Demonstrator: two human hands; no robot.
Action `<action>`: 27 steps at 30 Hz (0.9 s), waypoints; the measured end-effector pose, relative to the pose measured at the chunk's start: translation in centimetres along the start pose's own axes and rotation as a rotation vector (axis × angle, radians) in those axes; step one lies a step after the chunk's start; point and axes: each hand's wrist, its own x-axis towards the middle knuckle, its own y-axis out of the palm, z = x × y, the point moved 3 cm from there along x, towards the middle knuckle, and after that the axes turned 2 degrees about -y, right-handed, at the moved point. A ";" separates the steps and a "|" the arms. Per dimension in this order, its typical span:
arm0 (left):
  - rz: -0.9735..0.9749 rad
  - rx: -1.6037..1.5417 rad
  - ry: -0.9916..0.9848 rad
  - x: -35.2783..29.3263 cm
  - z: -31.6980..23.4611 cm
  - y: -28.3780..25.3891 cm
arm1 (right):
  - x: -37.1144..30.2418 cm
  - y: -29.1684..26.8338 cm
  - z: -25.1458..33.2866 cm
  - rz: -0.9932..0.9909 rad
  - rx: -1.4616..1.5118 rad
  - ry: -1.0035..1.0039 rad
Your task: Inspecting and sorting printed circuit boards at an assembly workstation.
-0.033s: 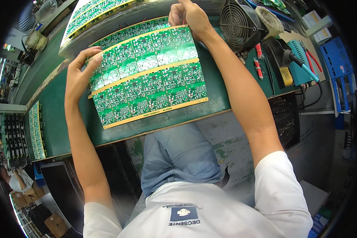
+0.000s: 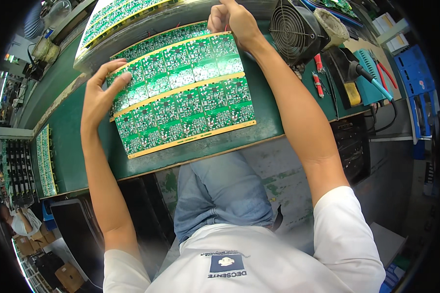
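Note:
A green circuit board panel (image 2: 181,105) with yellow edge strips stands tilted over the workbench, its populated face toward me. My left hand (image 2: 102,85) grips its upper left edge, thumb on the front and fingers behind. At the top right corner, my right hand (image 2: 237,22) has its fingers curled in; what they hold is hidden. A bit of red wire shows beside those fingers. Behind the panel's top edge, a second circuit board panel (image 2: 156,40) is partly covered.
More board panels (image 2: 127,14) lie on a clear-sided stack at the back. A black fan (image 2: 296,31) stands to the right, near bundles of red wires (image 2: 318,84), tweezers (image 2: 333,97), a soldering iron (image 2: 371,78) and red pliers (image 2: 387,73). Another panel (image 2: 45,161) lies far left.
My left hand has shifted slightly right, and its thumb now lies farther onto the panel's front face. The right hand has barely moved.

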 end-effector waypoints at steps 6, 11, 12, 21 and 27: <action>0.028 -0.034 -0.114 -0.1 -1.2 -0.2 | 0.2 0.0 0.4 0.005 0.085 -0.036; -0.052 -0.043 -0.010 -0.8 -2.9 -0.6 | -0.9 -0.2 1.1 -0.226 -0.057 -0.098; -0.089 -0.041 0.023 -1.4 -3.5 -0.8 | -1.0 -0.1 1.2 -0.222 -0.032 -0.087; -0.299 -0.046 0.296 -8.5 -9.1 -1.5 | -1.4 0.4 1.6 -0.201 0.078 -0.041; -0.407 -0.206 0.329 -14.3 -11.0 0.1 | -1.6 0.6 2.0 -0.170 0.092 -0.037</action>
